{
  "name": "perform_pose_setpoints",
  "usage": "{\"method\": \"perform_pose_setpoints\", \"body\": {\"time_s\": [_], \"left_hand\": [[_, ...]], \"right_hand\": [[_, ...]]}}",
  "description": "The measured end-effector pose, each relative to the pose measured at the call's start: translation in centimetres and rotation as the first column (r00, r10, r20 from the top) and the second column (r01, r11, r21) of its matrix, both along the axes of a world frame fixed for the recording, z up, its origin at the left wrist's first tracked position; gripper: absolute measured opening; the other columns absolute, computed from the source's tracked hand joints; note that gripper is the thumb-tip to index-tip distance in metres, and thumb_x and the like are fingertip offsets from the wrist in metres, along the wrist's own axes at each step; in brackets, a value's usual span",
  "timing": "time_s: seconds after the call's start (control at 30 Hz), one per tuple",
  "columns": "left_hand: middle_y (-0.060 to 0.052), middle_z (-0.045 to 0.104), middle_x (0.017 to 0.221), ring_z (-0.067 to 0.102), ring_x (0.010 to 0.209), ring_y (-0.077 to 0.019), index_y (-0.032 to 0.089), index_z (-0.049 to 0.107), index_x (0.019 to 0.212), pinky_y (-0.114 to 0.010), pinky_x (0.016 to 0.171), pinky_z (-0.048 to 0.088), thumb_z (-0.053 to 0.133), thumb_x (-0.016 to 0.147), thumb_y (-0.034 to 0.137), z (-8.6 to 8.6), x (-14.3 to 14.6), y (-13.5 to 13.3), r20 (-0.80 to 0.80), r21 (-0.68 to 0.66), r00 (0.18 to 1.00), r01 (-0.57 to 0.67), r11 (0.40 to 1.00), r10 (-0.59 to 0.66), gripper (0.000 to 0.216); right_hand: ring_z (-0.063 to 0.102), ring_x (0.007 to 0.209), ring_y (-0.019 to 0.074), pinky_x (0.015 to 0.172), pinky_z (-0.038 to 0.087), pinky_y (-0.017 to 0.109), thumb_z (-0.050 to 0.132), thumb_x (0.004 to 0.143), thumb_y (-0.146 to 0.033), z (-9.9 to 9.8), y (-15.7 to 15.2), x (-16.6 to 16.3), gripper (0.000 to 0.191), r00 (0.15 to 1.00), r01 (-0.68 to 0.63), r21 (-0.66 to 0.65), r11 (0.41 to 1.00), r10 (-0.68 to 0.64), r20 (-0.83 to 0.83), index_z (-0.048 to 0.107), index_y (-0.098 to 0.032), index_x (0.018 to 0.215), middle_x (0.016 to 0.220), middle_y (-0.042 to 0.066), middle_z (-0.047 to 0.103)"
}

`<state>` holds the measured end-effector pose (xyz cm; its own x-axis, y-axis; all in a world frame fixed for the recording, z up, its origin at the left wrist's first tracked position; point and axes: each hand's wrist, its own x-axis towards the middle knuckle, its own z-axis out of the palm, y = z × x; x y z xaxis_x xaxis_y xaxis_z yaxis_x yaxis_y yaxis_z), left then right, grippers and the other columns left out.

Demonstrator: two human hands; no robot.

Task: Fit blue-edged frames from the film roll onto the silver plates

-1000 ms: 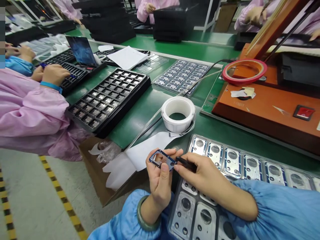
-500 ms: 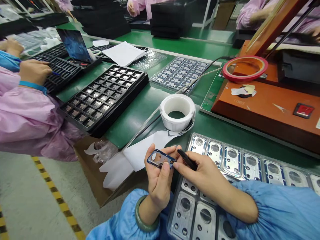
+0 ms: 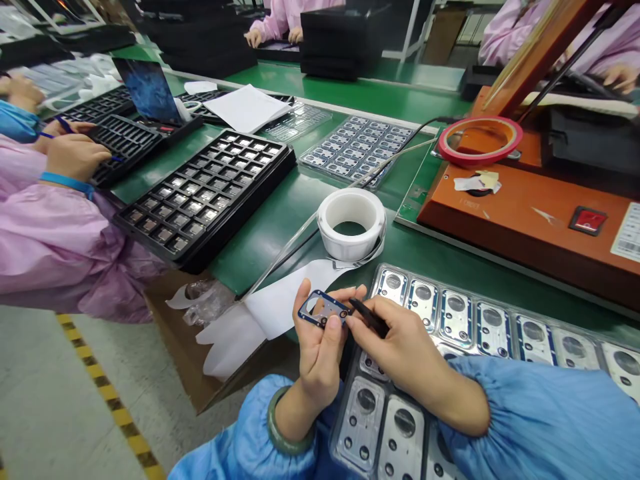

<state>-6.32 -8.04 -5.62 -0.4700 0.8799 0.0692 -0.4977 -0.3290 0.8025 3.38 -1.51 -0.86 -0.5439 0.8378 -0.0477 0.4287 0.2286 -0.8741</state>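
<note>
Head view: held plate (image 3: 330,309) in left grip (image 3: 319,360), tool (image 3: 370,318) in right grip (image 3: 407,350); seemingly worked plate, next needed steadiness.

Green surface (image 3: 270,223): white roll (image 3: 345,248), frame centre; black compartmented tray (image 3: 243,210), left of centre; clear tray (image 3: 325,173) of blue-edged plates (image 3: 361,141), upper centre; orange machine (image 3: 520,207), right side of frame

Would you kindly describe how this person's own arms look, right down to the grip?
The left grip and right grip are ungloved hands. The left sleeve and right sleeve are loose blue fabric, the right one visibly gathered at its cuff. A rounded, dull green bangle sits at the left cuff; none shows on the right.
</note>
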Motion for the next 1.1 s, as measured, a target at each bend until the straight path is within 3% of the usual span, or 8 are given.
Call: {"method": "perform_pose_setpoints", "body": {"time_s": [0.2, 0.33, 0.53, 0.67, 0.9, 1.1], "left_hand": [[-0.002, 0.063, 0.111, 0.063, 0.105, -0.0184, 0.04, 0.034, 0.135, -0.039, 0.096, 0.049, 0.052, 0.093, 0.021, 0.0, -0.2, 0.3, 0.035, -0.035, 0.999, -0.015, 0.999, 0.016, 0.049], [-0.003, 0.063, 0.106, 0.063, 0.101, -0.018, 0.037, 0.038, 0.133, -0.038, 0.092, 0.052, 0.051, 0.093, 0.027, 0.1, -0.4, 0.4, 0.035, -0.048, 0.999, -0.014, 0.999, 0.016, 0.043], [-0.003, 0.062, 0.104, 0.063, 0.09, -0.0142, 0.034, 0.039, 0.132, -0.03, 0.087, 0.052, 0.054, 0.092, 0.028, 0.0, -0.5, 0.3, 0.037, -0.098, 0.999, -0.011, 0.995, 0.015, 0.043], [-0.002, 0.062, 0.101, 0.062, 0.089, -0.0144, 0.031, 0.038, 0.133, -0.027, 0.084, 0.05, 0.056, 0.09, 0.029, -0.2, -0.6, 0.6, -0.004, -0.161, 1.0, 0.02, 0.987, -0.021, 0.046], [-0.003, 0.06, 0.096, 0.06, 0.086, -0.0161, 0.027, 0.042, 0.13, -0.033, 0.087, 0.048, 0.059, 0.087, 0.034, 0.3, -0.7, 1.0, 0.038, -0.155, 0.995, 0.093, 0.984, -0.088, 0.047], [-0.004, 0.061, 0.092, 0.062, 0.086, -0.0178, 0.023, 0.044, 0.127, -0.034, 0.085, 0.05, 0.057, 0.088, 0.031, 0.9, -0.7, 1.2, 0.097, -0.128, 0.984, 0.165, 0.978, -0.153, 0.042]], "right_hand": [[0.06, 0.071, 0.0175, 0.059, 0.046, 0.027, 0.049, 0.087, -0.019, -0.9, -0.3, -0.1, 0.01, 0.995, -0.09, 0.267, 0.96, 0.099, -0.019, 0.055, -0.019, 0.078, 0.081, 0.005, 0.064], [0.065, 0.083, 0.0201, 0.065, 0.05, 0.029, 0.048, 0.09, -0.019, -1.7, -0.4, 0.1, 0.008, 0.985, -0.153, 0.378, 0.913, 0.172, -0.017, 0.055, -0.019, 0.085, 0.09, 0.008, 0.065], [0.066, 0.084, 0.0212, 0.061, 0.051, 0.028, 0.047, 0.092, -0.022, -2.0, -0.3, 0.2, 0.01, 0.973, -0.208, 0.501, 0.84, 0.232, 0.015, 0.053, -0.019, 0.085, 0.085, 0.009, 0.064], [0.065, 0.096, 0.0249, 0.065, 0.053, 0.029, 0.044, 0.093, -0.02, -1.9, -0.2, 0.1, 0.012, 0.958, -0.25, 0.58, 0.776, 0.287, 0.029, 0.052, -0.018, 0.085, 0.083, 0.011, 0.064], [0.058, 0.065, 0.0192, 0.062, 0.051, 0.028, 0.039, 0.09, -0.014, -2.1, 0.1, 0.1, 0.017, 0.938, -0.288, 0.665, 0.689, 0.344, 0.048, 0.051, -0.018, 0.078, 0.069, 0.006, 0.057], [0.05, 0.059, 0.0158, 0.051, 0.04, 0.026, 0.038, 0.092, -0.012, -1.9, 0.2, 0.1, 0.023, 0.904, -0.351, 0.739, 0.575, 0.415, 0.107, 0.053, -0.016, 0.075, 0.067, 0.003, 0.054]]}}
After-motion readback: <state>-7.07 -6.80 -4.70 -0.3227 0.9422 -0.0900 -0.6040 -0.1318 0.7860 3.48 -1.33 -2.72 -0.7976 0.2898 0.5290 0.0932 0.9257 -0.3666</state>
